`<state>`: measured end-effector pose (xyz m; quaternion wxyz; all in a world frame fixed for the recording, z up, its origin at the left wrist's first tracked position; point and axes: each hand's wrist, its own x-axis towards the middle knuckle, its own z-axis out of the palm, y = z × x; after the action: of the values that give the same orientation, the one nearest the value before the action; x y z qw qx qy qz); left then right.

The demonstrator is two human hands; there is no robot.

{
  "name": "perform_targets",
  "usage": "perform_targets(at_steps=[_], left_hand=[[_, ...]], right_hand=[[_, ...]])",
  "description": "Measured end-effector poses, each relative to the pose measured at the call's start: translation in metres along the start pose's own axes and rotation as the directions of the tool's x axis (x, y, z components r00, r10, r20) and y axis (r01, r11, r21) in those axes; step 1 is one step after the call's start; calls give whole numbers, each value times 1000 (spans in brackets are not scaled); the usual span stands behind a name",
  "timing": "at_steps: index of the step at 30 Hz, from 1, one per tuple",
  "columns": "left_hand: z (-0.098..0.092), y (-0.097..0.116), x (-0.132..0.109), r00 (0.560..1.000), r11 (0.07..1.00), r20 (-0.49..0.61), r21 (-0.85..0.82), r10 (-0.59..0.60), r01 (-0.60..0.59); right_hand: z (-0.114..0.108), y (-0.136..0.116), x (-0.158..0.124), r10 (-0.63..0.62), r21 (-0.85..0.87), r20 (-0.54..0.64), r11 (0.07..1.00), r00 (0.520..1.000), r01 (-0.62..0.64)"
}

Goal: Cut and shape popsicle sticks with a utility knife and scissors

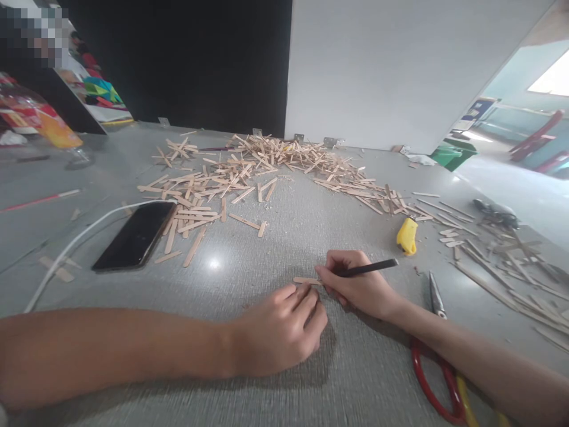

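A short wooden craft stick (306, 280) lies on the grey tabletop in front of me. My left hand (284, 326) is closed with its fingertips pressed on the stick's near edge, pinning it down. Between the fingers of my right hand (355, 284) is a slim black pen (371, 268), its rear end slanting up to the right. The pen's tip is by the stick's right end, though my fingers mostly hide it. Under my right forearm, partly covered, lie red-handled scissors (438, 296) with their blades pointing away from me.
Heaps of craft sticks (284, 153) spread across the back. A phone (136, 236) with a white cable (84, 237) lies left. Right of my hands are a yellow tool (406, 236) and long thin strips (489, 279). Black and white panels (355, 71) stand behind; a bottle (56, 124) stands far left.
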<state>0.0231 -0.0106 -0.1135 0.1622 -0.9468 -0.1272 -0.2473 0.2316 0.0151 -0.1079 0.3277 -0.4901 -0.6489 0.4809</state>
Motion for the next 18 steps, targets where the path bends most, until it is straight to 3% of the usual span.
perform_targets(at_steps=[18], left_hand=[[1, 1, -1, 1000, 1000, 15, 6, -16, 16]], right_hand=[[-1, 1, 0, 4, 26, 3, 1000, 1000, -4]])
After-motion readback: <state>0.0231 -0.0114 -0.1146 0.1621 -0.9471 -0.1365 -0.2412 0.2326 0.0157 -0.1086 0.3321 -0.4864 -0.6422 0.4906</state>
